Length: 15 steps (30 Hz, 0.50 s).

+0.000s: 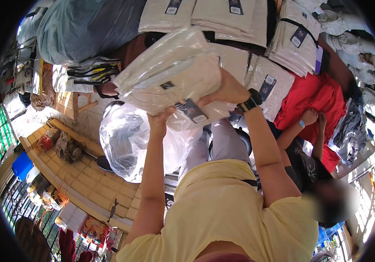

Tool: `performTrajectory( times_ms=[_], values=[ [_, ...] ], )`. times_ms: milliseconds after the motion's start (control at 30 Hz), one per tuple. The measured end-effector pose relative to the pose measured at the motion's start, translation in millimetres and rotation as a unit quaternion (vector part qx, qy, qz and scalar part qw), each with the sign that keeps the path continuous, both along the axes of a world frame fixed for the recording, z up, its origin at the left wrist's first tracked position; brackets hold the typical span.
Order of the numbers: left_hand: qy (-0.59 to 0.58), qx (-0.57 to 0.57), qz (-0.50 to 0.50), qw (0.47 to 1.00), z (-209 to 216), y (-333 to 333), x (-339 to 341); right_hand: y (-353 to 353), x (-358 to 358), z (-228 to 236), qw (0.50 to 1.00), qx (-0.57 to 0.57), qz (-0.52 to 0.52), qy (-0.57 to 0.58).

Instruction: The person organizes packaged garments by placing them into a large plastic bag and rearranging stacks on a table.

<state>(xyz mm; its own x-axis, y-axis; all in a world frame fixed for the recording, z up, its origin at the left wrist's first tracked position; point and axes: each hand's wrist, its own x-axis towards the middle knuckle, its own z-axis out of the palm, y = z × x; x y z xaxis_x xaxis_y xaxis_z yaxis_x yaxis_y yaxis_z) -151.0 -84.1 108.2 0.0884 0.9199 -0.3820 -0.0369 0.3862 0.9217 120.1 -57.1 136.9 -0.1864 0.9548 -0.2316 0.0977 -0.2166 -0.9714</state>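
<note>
Between my two hands is a stack of cream garments in clear plastic bags [152,78], raised and tilted, with a dark label on the lowest one. My left hand [161,120] grips its near edge, thumb on top. On the right side, my right hand [226,89] clasps the stack, its thumb lying across the plastic near the label; the other fingers are mostly hidden. Below the stack a large clear plastic bag [128,144] lies open beside my legs. More bagged cream garments [266,83] lie on the table just past my right hand.
Piles of bagged cream garments [222,19] line the far side, next to a big grey plastic sack [87,28]. At right, a co-worker's hands [311,117] handle red cloth [314,94]. Folded dark garments [93,70] sit at the left, above a tiled ledge [109,187].
</note>
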Motion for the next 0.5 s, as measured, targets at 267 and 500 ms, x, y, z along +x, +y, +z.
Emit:
performTrajectory(
  times_ms=[267,500],
  values=[
    [0.392,0.438,-0.286,0.757,-93,19,25,-67,90,-49,0.991,-0.038,-0.105,-0.069],
    [0.121,0.269,-0.272,0.916,-92,42,56,-99,123,-107,0.979,-0.121,-0.159,-0.048]
  ],
)
